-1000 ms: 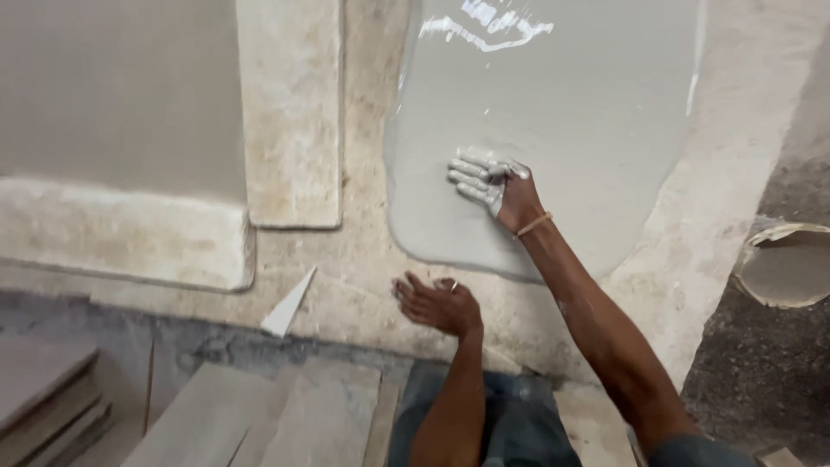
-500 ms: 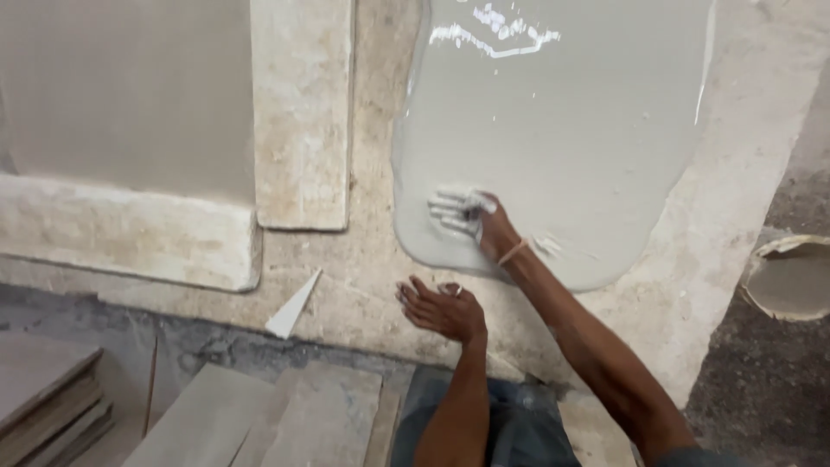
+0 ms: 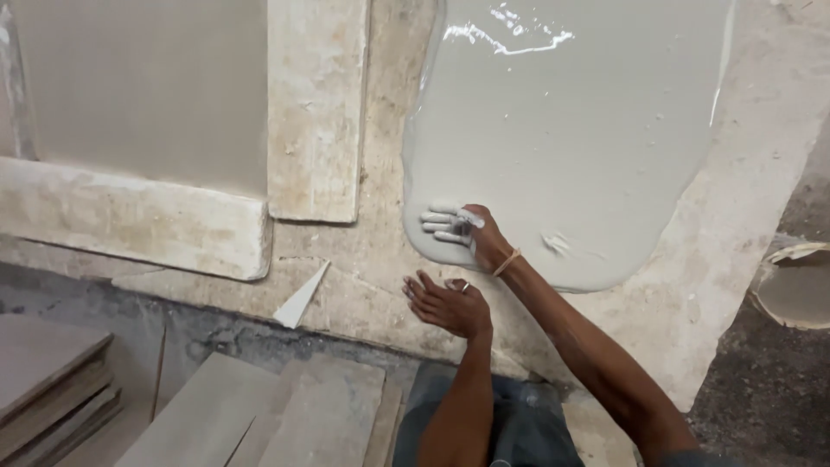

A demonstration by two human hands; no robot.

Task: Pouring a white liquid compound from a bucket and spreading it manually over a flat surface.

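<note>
Grey wet slurry (image 3: 571,147), widest thing in view, pooled smooth and glossy over rough pale screed (image 3: 380,285), rounded lower edge close to the kneeling person, probably poured there to be worked outward by hand

Left of it, large beige tile (image 3: 147,86) already bedded flat, framed by two pale stone strips, one upright (image 3: 316,104) along its right side and one long (image 3: 130,225) along its lower edge, seemingly as borders

Bottom left, stacked grey tiles (image 3: 52,380) and a few loose slabs (image 3: 251,415), kept near at hand, apparently for laying

Far right, round bucket (image 3: 795,285), only partly in frame, rim ragged, filled with grey mix much like the pool

Right hand (image 3: 462,232) at the lower left edge of the slurry, fingers (image 3: 441,227) spread flat and coated grey, pressed into the wet surface, gripping nothing; thin band at the wrist

Left hand (image 3: 445,303) just below on dry screed, palm down, fingers splayed, holding nothing, likely braced there for balance; ring on one finger

Smallest, white triangular offcut (image 3: 301,298) lying loose on the screed just beside the long strip's end
</note>
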